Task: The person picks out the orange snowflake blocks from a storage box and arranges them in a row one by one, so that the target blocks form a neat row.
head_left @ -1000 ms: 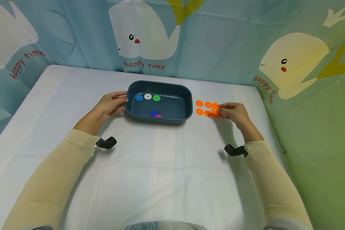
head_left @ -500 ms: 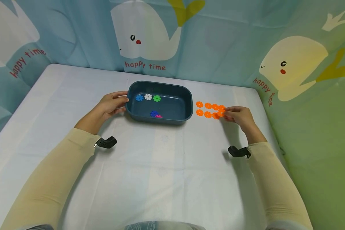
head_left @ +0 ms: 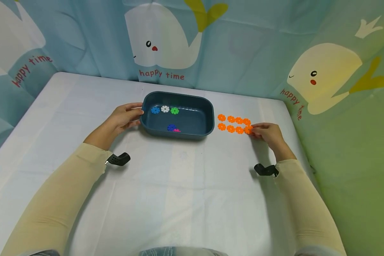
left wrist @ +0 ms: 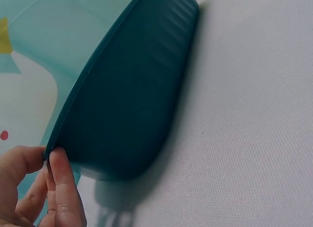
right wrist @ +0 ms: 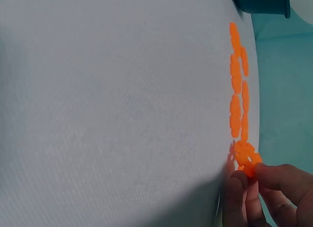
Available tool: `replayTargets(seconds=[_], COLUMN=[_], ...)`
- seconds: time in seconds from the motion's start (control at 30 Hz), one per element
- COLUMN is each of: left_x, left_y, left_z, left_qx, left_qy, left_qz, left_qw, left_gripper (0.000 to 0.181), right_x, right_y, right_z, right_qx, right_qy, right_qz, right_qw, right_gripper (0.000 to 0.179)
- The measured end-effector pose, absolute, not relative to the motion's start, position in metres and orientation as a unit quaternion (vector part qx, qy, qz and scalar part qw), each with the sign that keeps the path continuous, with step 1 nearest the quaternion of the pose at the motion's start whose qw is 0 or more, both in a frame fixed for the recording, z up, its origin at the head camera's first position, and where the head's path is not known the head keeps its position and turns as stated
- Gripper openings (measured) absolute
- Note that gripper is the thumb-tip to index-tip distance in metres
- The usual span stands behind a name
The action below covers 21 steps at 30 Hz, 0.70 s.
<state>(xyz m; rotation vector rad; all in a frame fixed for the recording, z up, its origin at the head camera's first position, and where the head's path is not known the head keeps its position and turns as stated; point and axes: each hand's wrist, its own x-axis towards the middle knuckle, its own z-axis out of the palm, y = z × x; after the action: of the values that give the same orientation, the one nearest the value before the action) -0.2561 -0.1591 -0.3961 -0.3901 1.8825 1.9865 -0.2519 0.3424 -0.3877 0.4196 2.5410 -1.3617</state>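
A dark blue-green plastic bin point(head_left: 192, 135) stands on the table. My left hand point(head_left: 125, 115) pinches its left rim, thumb on one side and fingers on the other, as the left wrist view shows. Several notched orange plastic discs point(head_left: 230, 128) lie right of the bin in two rows. At the right end of the nearer row, my right hand point(head_left: 267, 134) pinches one orange disc point(right wrist: 246, 156) between thumb and fingers. That disc is tilted in the right wrist view; whether its lower edge touches the cloth I cannot tell.
Inside the bin lie a light blue disc point(head_left: 155, 110), a white disc point(head_left: 165, 109), a green disc point(head_left: 174, 111), a dark blue disc point(head_left: 171, 127) and a partly hidden pink disc point(head_left: 177, 130). A whale-print curtain point(head_left: 243, 53) hangs behind the white-clothed table point(head_left: 179, 185).
My right hand has moved right and then slightly nearer with an orange disc, to the end of the nearer row. My left hand stays on the bin rim.
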Motion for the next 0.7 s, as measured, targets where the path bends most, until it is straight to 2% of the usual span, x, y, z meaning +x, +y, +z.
replayTargets(seconds=[0.7], left_x=[-0.2570], left_y=[-0.1580], left_z=[-0.3978], left_qx=[-0.141], left_qy=[0.670], left_qz=[0.704], left_qw=[0.189], left_gripper=[0.054], right_x=[-0.2541], right_y=[0.3437], right_z=[-0.3937], right_qx=[0.129], right_qy=[0.876], right_qz=[-0.450], right_qw=[0.115], right_gripper=[0.041])
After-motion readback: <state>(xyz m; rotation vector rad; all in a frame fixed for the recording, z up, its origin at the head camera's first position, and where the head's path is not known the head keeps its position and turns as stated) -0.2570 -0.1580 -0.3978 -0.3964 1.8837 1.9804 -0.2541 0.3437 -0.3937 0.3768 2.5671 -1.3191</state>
